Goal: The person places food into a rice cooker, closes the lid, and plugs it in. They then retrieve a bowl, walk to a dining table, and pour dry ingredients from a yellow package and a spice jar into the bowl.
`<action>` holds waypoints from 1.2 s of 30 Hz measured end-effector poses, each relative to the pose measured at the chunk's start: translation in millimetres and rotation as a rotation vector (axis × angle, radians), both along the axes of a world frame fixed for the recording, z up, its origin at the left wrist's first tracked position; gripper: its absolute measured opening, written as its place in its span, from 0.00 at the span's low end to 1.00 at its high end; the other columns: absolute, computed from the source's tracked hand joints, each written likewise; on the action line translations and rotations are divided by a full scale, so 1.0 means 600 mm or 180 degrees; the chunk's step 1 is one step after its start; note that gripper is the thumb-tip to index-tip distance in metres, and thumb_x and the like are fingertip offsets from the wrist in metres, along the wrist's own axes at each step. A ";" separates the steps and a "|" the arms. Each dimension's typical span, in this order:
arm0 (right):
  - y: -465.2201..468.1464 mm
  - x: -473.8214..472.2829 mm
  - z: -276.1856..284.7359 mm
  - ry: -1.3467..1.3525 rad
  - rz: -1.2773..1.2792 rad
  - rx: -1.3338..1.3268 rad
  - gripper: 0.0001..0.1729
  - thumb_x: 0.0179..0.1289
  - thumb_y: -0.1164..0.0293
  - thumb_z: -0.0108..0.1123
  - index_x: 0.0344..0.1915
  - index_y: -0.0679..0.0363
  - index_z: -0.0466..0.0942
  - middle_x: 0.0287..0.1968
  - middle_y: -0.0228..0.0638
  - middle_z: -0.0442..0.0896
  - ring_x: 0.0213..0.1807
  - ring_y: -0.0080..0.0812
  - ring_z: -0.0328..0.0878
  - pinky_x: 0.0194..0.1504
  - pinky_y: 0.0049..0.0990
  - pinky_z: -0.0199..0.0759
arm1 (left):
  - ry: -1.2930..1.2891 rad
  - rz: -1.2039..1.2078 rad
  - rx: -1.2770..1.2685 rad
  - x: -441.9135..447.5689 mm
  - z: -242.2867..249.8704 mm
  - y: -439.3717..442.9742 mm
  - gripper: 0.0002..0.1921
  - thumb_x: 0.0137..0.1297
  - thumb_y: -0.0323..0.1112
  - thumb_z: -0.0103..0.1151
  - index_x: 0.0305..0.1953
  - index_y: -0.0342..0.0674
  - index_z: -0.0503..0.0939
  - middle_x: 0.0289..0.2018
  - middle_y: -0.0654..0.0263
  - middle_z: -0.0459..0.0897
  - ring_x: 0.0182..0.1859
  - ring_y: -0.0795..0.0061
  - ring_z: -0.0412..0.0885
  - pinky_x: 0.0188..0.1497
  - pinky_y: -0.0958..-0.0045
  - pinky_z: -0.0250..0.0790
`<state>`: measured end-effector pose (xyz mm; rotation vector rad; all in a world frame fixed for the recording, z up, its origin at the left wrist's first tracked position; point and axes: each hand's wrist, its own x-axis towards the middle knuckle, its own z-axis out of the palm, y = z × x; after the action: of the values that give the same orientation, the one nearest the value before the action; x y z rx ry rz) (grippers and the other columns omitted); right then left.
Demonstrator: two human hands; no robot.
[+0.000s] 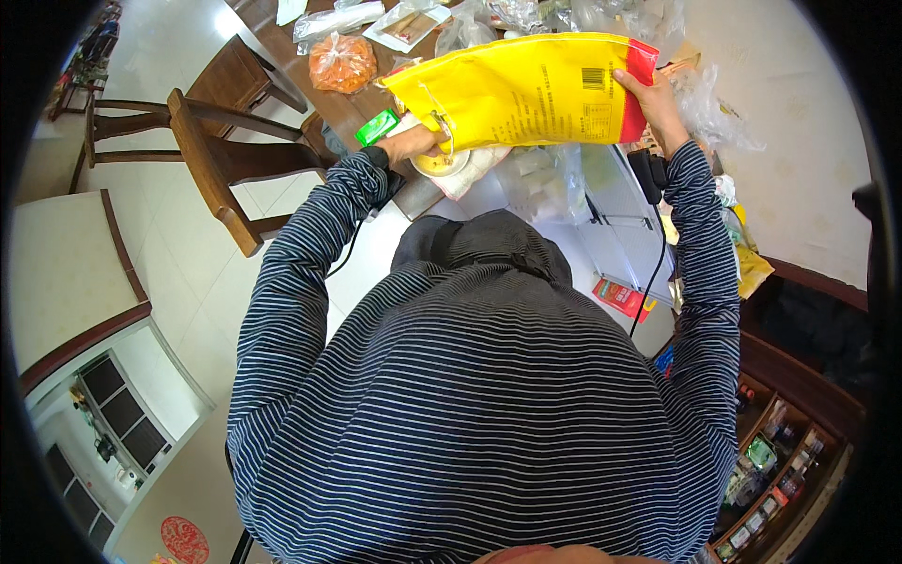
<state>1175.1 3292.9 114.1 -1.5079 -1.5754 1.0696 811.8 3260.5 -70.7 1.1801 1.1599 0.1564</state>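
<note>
A large yellow woven bag (507, 92) with a red end lies tilted across both my hands, its printed side facing up. My right hand (652, 99) grips the red end, thumb on top. At the opposite end my left hand (416, 143) holds the bag's lower corner, by a torn or opened edge. Just beneath that corner, a bowl (451, 168) with yellowish contents rests on a pale cloth (461, 185), partly covered by the bag. A green packet (377, 127) lies beside my left wrist.
A clear bag of orange food (342, 63) and several plastic bags (465, 28) lie on the dark wooden table (289, 39). Wooden chairs (211, 166) stand at the left. Crumpled plastic (719, 120) is at the right, with a red packet (624, 299) lower down.
</note>
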 end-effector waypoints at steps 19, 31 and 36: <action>-0.028 0.139 -0.122 0.1124 -0.0609 -0.0236 0.26 0.62 0.71 0.61 0.59 0.66 0.68 0.55 0.36 0.77 0.56 0.31 0.74 0.60 0.29 0.64 | 0.0119 -0.1056 0.1379 0.025 0.084 0.021 0.24 0.69 0.46 0.45 0.54 0.30 0.71 0.48 0.49 0.78 0.50 0.60 0.76 0.54 0.65 0.65; -0.054 0.129 -0.120 0.1463 -0.0751 -0.0189 0.26 0.63 0.71 0.62 0.58 0.65 0.67 0.55 0.36 0.76 0.55 0.31 0.73 0.58 0.29 0.67 | -0.1461 -0.0160 -0.0676 0.023 0.035 0.018 0.24 0.74 0.45 0.40 0.62 0.34 0.66 0.57 0.60 0.74 0.56 0.73 0.74 0.57 0.75 0.67; -0.047 0.074 -0.088 0.0977 -0.0501 0.0019 0.21 0.61 0.71 0.64 0.53 0.65 0.73 0.49 0.33 0.81 0.49 0.27 0.77 0.55 0.26 0.67 | -0.0865 -0.0227 -0.0606 0.002 -0.027 0.019 0.25 0.75 0.45 0.37 0.66 0.34 0.59 0.60 0.58 0.71 0.59 0.69 0.73 0.62 0.71 0.64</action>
<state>1219.7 3264.4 61.1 -1.3639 -1.2282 1.1425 813.0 3271.7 -86.8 0.9960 0.8728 0.1437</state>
